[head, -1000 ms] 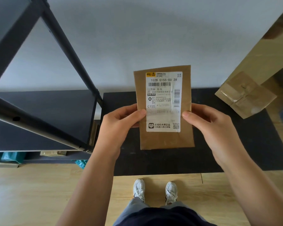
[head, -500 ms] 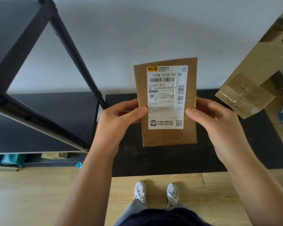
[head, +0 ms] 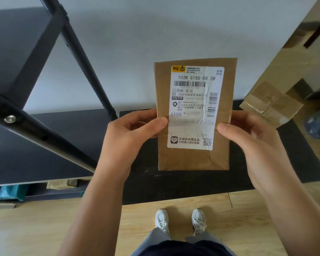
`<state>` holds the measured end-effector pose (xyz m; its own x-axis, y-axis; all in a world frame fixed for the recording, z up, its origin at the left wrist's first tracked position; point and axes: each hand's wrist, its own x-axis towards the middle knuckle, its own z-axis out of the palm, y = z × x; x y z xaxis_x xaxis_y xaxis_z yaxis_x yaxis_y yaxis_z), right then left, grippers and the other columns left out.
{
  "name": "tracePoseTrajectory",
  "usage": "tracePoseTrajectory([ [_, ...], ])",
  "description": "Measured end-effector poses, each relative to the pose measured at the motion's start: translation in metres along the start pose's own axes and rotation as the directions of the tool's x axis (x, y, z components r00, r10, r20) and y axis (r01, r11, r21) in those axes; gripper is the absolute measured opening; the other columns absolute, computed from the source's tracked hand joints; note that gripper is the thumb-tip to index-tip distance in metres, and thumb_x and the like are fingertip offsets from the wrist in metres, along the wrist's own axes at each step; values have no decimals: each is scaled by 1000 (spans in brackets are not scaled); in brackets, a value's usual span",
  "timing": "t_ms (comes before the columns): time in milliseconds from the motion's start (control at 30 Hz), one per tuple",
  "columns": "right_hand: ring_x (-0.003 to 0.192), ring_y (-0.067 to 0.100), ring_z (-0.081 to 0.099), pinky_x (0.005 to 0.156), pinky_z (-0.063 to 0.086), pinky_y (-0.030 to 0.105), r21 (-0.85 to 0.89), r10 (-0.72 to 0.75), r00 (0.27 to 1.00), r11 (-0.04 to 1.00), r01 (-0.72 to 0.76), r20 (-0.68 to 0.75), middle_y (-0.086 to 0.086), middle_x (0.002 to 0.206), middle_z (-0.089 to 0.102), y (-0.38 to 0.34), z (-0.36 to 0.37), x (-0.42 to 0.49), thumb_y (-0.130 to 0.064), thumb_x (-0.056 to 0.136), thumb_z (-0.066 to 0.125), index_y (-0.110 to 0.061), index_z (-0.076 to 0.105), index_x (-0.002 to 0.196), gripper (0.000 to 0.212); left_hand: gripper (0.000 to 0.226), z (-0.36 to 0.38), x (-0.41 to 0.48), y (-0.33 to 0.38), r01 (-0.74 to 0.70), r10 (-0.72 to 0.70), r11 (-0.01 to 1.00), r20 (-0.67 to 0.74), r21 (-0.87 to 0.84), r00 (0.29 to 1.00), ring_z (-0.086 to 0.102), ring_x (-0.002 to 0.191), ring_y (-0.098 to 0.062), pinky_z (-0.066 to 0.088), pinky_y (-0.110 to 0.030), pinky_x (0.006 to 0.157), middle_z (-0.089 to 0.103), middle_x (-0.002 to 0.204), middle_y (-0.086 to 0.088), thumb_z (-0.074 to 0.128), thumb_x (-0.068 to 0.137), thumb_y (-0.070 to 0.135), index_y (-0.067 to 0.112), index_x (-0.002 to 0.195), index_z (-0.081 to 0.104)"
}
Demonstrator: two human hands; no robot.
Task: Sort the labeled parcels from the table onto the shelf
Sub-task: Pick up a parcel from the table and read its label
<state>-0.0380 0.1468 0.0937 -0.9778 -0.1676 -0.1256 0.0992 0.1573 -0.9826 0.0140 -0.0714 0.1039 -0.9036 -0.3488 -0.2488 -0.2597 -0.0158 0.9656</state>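
A flat brown paper parcel [head: 194,159] with a white shipping label [head: 194,108] is held upright in front of me, label facing the camera. My left hand [head: 129,133] pinches its left edge, thumb on the label. My right hand [head: 251,137] grips its right edge the same way. Below the parcel lies the black table [head: 174,185]. A second brown parcel [head: 272,104], taped over, lies on the table's far right. The black metal shelf [head: 35,145] stands to my left, with a dark board at table height.
The shelf's slanted black posts [head: 81,58] cross the upper left. On a lower shelf board lie a teal parcel [head: 9,193] and a taped brown one [head: 61,183]. Large cardboard boxes [head: 292,58] stand at the right. My shoes [head: 181,220] are on the wood floor.
The parcel has risen a little in both hands and come nearer to the camera. The view has shifted slightly, so the shelf frame sits further right.
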Motion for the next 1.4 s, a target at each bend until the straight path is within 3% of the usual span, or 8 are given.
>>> tracePoseTrajectory([
  [100, 100, 13, 72, 89, 53, 37, 27, -25, 1000, 999, 25, 7, -3, 102, 76, -10, -1, -2, -44, 58, 71, -19, 67, 111, 58, 43, -3, -3, 11, -61, 61, 998, 0, 11, 998, 76, 87, -9, 60, -23, 76, 80, 89, 7, 72, 61, 45, 21, 96, 75],
  [300, 105, 18, 70, 92, 52, 46, 30, -131, 989, 991, 129, 72, -2, 109, 75, -24, -7, -4, -55, 71, 72, -29, 68, 116, 53, 44, -5, -12, 27, -143, 143, 989, -29, -20, 989, 77, 85, -10, 60, -21, 77, 80, 86, 6, 73, 57, 45, 20, 94, 76],
  [433, 103, 25, 70, 91, 53, 51, 56, -189, 981, 981, 187, 40, 3, 107, 75, -31, -12, -6, -65, 64, 73, -33, 71, 109, 55, 42, -4, -19, 35, -187, 186, 982, -25, -36, 982, 77, 83, -10, 60, -19, 73, 81, 85, 6, 73, 57, 44, 21, 92, 76],
  [867, 103, 32, 69, 91, 52, 57, 80, -239, 971, 969, 236, 31, 11, 107, 73, -40, -25, -2, -61, 66, 75, -21, 69, 112, 61, 39, 8, -24, 46, -238, 237, 970, -36, -51, 971, 77, 81, -8, 58, -16, 69, 80, 84, 8, 73, 56, 43, 23, 89, 76],
  [1067, 101, 27, 71, 90, 53, 52, 51, -229, 973, 973, 227, 35, 8, 106, 74, -38, -23, 0, -60, 67, 73, -24, 69, 112, 58, 39, 7, -20, 42, -224, 223, 974, -34, -43, 974, 77, 83, -9, 59, -17, 71, 80, 85, 7, 72, 61, 40, 20, 94, 76],
  [1233, 98, 12, 71, 85, 53, 34, -30, -141, 989, 989, 143, 53, -5, 104, 75, -25, -13, 2, -49, 76, 73, -25, 67, 116, 46, 33, 8, -12, 25, -106, 104, 994, -67, -15, 992, 77, 82, -7, 61, -22, 72, 80, 85, 9, 74, 71, 37, 21, 99, 76],
  [1400, 96, 0, 69, 76, 50, 22, -77, -24, 999, 997, 27, 42, -11, 105, 74, -2, 3, -1, -50, 69, 65, -29, 63, 121, 56, 31, 6, -9, -4, 13, -7, 998, -95, 65, 995, 76, 86, -6, 62, -27, 78, 80, 93, 8, 72, 82, 35, 22, 110, 73],
])
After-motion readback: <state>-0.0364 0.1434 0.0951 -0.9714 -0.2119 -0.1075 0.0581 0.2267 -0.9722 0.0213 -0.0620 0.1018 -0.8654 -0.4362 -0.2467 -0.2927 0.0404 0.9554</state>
